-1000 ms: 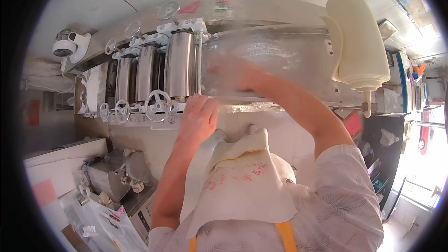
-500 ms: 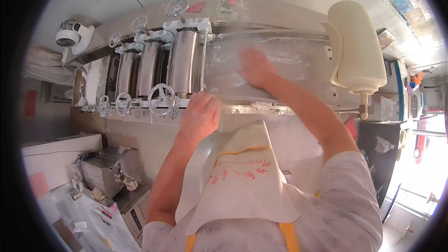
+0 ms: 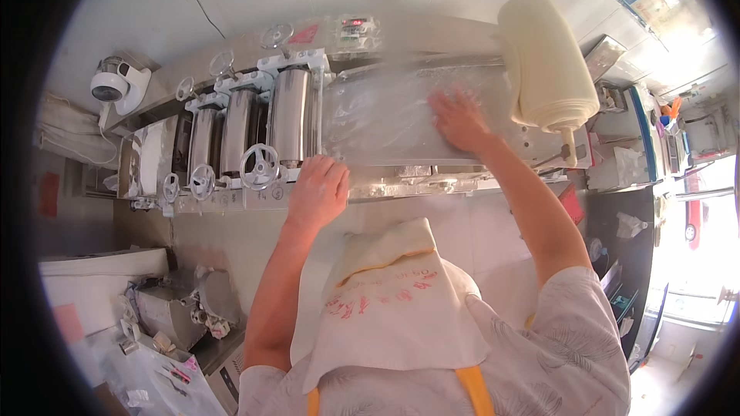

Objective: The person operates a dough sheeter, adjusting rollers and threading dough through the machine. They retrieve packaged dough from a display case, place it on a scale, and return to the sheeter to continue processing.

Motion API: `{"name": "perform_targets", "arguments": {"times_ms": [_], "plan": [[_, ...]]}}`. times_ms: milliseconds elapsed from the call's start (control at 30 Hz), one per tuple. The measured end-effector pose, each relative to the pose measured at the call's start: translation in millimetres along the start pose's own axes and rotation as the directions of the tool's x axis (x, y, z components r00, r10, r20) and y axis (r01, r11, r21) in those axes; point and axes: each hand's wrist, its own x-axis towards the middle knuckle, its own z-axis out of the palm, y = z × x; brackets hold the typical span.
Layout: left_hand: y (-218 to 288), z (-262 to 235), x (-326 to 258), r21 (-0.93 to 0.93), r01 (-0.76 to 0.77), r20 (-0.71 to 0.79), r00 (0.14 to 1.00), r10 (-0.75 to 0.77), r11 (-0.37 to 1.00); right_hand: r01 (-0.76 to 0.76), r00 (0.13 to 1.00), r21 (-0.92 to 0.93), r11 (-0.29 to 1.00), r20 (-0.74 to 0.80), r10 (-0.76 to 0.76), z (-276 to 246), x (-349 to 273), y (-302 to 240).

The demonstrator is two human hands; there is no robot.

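— What's under the hands?

— A flat, floury metal tray (image 3: 378,119) on top of a long steel dough-rolling machine (image 3: 308,146). The right hand (image 3: 459,117) lies palm-down on it, fingers spread apart and pressed flat against the dusted surface, near the tray's right end.

— And the other one?

— The left hand (image 3: 317,194) rests on the front edge of the machine, just below the tray's left end. Its fingers are loosely together and curled over the rim — I can't tell whether they grip anything.

— What's next to the right hand?

— A thick roll of pale dough sheet (image 3: 547,62) wound on a rod, standing at the machine's right end, just beside the fingertips but not touching them.

— To the left?

— Shiny steel rollers (image 3: 289,115) side by side, with small handwheels (image 3: 260,167) along the front, the nearest one close to the left hand.

— Anything further out?

— A white cloth apron (image 3: 385,300) with red print hangs down the person's front. A white security camera (image 3: 116,86) sits on the wall at far left, and cluttered metal equipment (image 3: 166,312) lies low on the left.
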Motion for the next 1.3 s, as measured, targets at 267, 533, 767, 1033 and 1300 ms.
{"name": "perform_targets", "arguments": {"times_ms": [267,533,767,1033,1300], "plan": [[72.3,31.5,77.5,-0.607,0.236,-0.003,0.954,-0.299,0.759,-0.147,0.856,0.923,0.355,-0.060,0.513,-59.1,3.2,-80.8],[97.4,56.4,183.8,-0.794,0.261,0.526,0.748,-0.405,-0.549,0.194,0.851,0.904,0.381,-0.349,0.393,-103.7,6.0,-135.3],[103.6,50.0,195.1,-0.937,0.294,0.348,0.832,-0.432,-0.190,-0.113,0.799,0.737,0.666,-0.331,0.502,-95.9,-65.3,-98.4],[176.1,103.7,261.3,-0.881,0.458,0.471,0.872,-0.132,-0.115,-0.126,0.533,0.189,0.974,-0.815,0.227,-253.1,-123.0,-7.9],[206.7,134.6,298.9,-0.681,0.521,0.194,0.806,-0.560,0.515,-0.510,0.806,0.386,0.769,-0.098,0.584,-276.5,-37.9,79.4]]}}
